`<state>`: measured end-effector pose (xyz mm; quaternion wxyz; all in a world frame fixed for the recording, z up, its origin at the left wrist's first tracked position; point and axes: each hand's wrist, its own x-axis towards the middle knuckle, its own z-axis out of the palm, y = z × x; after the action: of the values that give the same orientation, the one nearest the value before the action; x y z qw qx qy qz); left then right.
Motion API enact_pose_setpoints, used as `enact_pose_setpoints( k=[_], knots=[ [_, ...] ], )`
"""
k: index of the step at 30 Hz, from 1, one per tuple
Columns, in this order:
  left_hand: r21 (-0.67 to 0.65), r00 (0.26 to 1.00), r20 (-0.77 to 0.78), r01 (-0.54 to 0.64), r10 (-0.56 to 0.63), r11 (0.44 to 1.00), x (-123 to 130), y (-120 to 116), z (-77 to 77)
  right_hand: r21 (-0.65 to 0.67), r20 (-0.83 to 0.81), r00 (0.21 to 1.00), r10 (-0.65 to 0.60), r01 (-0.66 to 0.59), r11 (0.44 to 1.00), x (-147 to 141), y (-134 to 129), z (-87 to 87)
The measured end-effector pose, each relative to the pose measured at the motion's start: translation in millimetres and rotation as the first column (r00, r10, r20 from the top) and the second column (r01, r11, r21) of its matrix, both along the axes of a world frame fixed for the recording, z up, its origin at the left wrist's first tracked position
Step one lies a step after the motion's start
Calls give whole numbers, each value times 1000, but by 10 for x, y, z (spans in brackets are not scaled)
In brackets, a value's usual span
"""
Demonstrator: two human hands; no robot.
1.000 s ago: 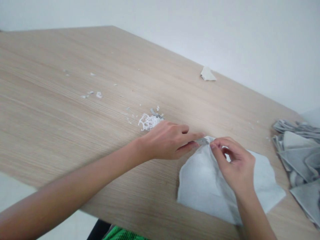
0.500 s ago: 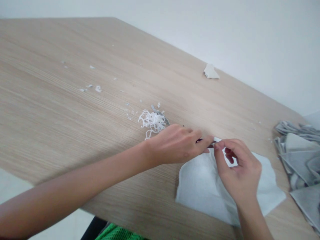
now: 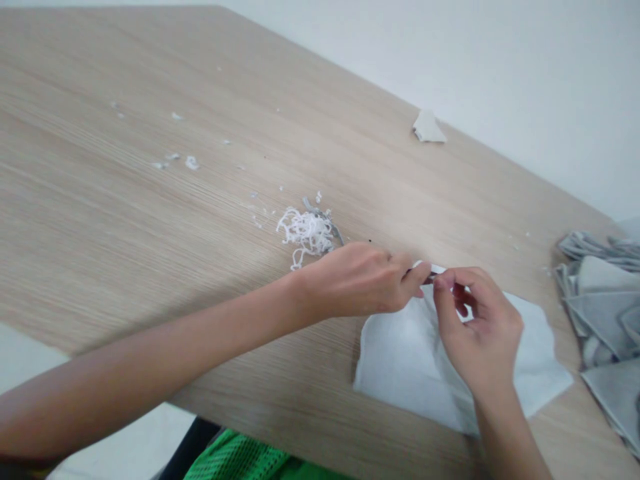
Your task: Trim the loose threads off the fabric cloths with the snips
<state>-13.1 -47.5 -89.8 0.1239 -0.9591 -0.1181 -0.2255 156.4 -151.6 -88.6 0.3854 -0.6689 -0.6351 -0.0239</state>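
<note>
A white cloth [image 3: 405, 360] lies on the wooden table near its front edge, its upper edge raised between my hands. My left hand [image 3: 367, 280] is closed round a small dark tool, mostly hidden by the fingers, whose thin tip shows at the cloth's upper edge. Thumb and forefinger of my right hand [image 3: 483, 327] pinch that edge just right of the tip. A tangle of white threads [image 3: 306, 230] with a grey strip lies beyond my left wrist.
Folded grey cloths [image 3: 600, 300] are piled at the right edge. A small pale cloth scrap [image 3: 429, 127] lies by the table's far edge. Tiny white scraps [image 3: 191, 163] are scattered over the left part of the table [image 3: 100, 220]. Green mesh fabric [image 3: 240, 457] shows at the bottom.
The view has tilted down slightly, so the table sits higher in the picture. My left hand has shifted a little rightward along the cloth's edge, close to my right fingertips.
</note>
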Motion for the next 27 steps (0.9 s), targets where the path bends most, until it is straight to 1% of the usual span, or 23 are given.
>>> enact_pose_setpoints(
  k=[6,10,18,27],
  knots=[
    [89,999,46,21,-25,996,6,-9,-17,0,-12,1000,3,-3,1000,-2,-20,-20],
    [89,997,67,24,-30,996,-12,19,-26,13,-34,999,7,-7,1000,-1,-24,-6],
    [73,999,48,20,-24,997,10,7,-20,31,-10,1000,-3,3,1000,-5,-26,11],
    [162,1000,-3,10,-10,987,4,-51,-24,10,4,1000,8,-8,1000,10,-18,-46]
  ],
)
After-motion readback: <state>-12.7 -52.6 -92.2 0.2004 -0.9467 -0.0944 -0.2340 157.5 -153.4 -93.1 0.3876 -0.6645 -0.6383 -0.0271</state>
